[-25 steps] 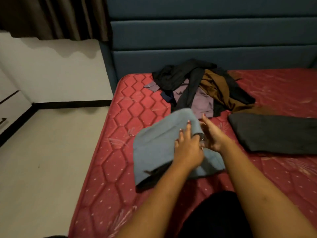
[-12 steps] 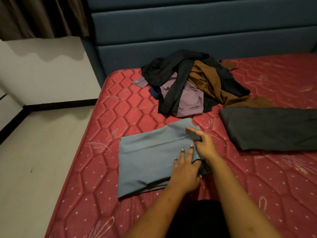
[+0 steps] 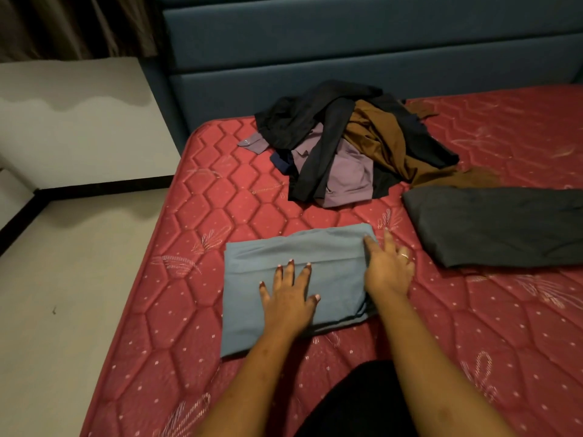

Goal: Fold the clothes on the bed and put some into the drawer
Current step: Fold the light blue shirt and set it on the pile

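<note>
Left grip [image 3: 288,299] spread flat on the folded blue-grey fabric garment [image 3: 249,298], right grip [image 3: 389,268] straight-fingered at its edge — seemingly pressing creases out

Brown curtain [image 3: 72,23] hangs top left, wavy shadow on white wall [image 3: 79,137] below. Black skirting [image 3: 104,186] runs along wall foot, bending at corner. Pale floor [image 3: 72,263] at left, small dark speck [image 3: 54,309] on it.

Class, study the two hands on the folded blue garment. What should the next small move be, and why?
Probably lift the right edge of the blue garment and fold it leftward. The left hand presses flat on its middle, anchoring it. The right hand rests with straight fingers at that edge, and the piece lies wide.
</note>
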`<state>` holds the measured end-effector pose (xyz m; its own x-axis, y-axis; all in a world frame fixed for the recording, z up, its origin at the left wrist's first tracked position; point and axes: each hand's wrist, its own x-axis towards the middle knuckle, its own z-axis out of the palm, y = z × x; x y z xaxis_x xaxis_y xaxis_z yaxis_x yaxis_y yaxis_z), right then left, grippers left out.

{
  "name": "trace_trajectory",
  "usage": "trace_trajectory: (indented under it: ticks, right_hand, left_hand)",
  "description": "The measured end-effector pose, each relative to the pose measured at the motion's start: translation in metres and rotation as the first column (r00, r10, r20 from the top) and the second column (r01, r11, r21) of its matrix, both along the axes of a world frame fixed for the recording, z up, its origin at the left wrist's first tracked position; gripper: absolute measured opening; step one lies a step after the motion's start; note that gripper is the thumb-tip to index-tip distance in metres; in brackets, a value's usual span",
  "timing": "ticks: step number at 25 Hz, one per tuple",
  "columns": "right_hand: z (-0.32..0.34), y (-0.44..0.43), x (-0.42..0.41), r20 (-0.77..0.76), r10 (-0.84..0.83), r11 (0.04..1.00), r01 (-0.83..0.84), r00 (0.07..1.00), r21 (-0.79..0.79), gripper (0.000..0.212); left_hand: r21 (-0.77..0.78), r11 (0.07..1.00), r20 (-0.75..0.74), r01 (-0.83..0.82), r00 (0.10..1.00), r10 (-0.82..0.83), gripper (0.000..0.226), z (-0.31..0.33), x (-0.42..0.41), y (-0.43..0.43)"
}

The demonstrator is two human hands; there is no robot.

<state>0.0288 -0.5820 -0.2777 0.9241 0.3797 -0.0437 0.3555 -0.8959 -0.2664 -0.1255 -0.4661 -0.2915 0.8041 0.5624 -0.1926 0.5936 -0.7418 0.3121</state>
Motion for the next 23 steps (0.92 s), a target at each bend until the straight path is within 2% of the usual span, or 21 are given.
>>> trace_trajectory:
  ticks: [2, 3, 5, 6, 8, 9, 11, 14, 18, 21, 23]
  right_hand:
    - [0.005, 0.023, -0.016, 0.182, 0.220, 0.975, -0.219, 0.958, -0.028, 0.053]
    - [0.003, 0.036, -0.028, 0.197, 0.374, 0.925, -0.379, 0.906, -0.011, 0.052]
    - [-0.011, 0.058, -0.048, 0.080, 0.594, 0.804, -0.593, 0.801, -0.030, 0.053]
    - [-0.020, 0.061, -0.051, 0.010, 0.623, 0.781, -0.621, 0.783, -0.066, 0.053]
    - [-0.038, 0.054, -0.039, -0.043, 0.572, 0.812, -0.572, 0.819, -0.110, 0.066]
    - [-0.044, 0.048, -0.028, -0.034, 0.536, 0.835, -0.536, 0.844, -0.125, 0.077]
    - [-0.052, 0.037, -0.011, -0.013, 0.477, 0.868, -0.473, 0.879, -0.152, 0.085]
    - [-0.055, 0.032, -0.001, 0.024, 0.390, 0.907, -0.380, 0.920, -0.178, 0.080]
    - [-0.055, 0.029, 0.006, -0.008, 0.280, 0.949, -0.279, 0.960, -0.148, 0.061]
    - [-0.052, 0.022, 0.008, -0.037, 0.208, 0.967, -0.211, 0.978, -0.143, 0.061]
    - [-0.047, 0.012, 0.009, -0.062, 0.086, 0.990, -0.092, 0.994, -0.104, 0.067]
  left_hand:
    - [0.001, 1.000, -0.017, 0.014, 1.000, -0.014, 0.068, -0.006, 0.004, 0.005]
    - [0.000, 1.000, -0.025, 0.015, 1.000, -0.015, 0.067, -0.009, 0.006, 0.007]
    - [-0.005, 1.000, -0.045, 0.000, 0.999, 0.000, 0.064, -0.013, 0.010, 0.012]
    - [0.003, 1.000, -0.057, -0.006, 0.998, 0.006, 0.064, -0.016, 0.010, 0.015]
    - [0.042, 0.999, -0.083, -0.007, 0.996, 0.010, 0.068, -0.023, 0.006, 0.023]
    - [0.053, 0.999, -0.096, -0.014, 0.995, 0.019, 0.071, -0.026, 0.005, 0.028]
    - [0.050, 0.997, -0.103, -0.060, 0.993, 0.065, 0.074, -0.030, 0.006, 0.041]
    - [0.057, 0.983, -0.094, -0.172, 0.980, 0.177, 0.073, -0.033, 0.005, 0.063]
    - [0.075, 0.951, -0.089, -0.301, 0.948, 0.307, 0.070, -0.038, -0.013, 0.095]
    - [0.041, 0.930, -0.122, -0.365, 0.922, 0.367, 0.063, -0.037, -0.033, 0.114]
    - [0.028, 0.915, -0.132, -0.402, 0.906, 0.402, 0.060, -0.033, -0.050, 0.121]
